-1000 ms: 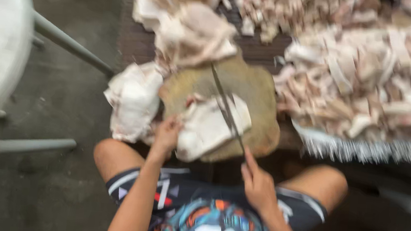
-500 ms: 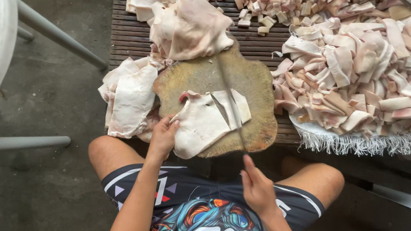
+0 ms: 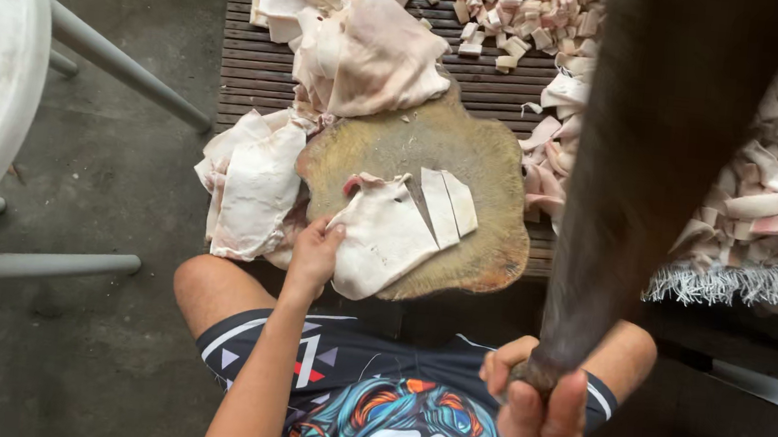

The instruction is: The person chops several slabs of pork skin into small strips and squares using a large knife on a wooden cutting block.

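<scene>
Skin sheet (image 3: 382, 237) on chopping block (image 3: 491, 247); strips (image 3: 773, 179) probably right.

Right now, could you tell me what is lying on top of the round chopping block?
On the chopping block lies a pale sheet of pork skin, pinned by the left hand, with two cut strips beside it. The blurred raised blade in the right hand hides nearby piles.

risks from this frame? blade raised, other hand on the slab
Left hand pins the pale slab near the cut strips; a downstroke could catch fingers. The big blade in the right hand is raised close to the camera, over the thighs. The slab could slide on the board.
</scene>
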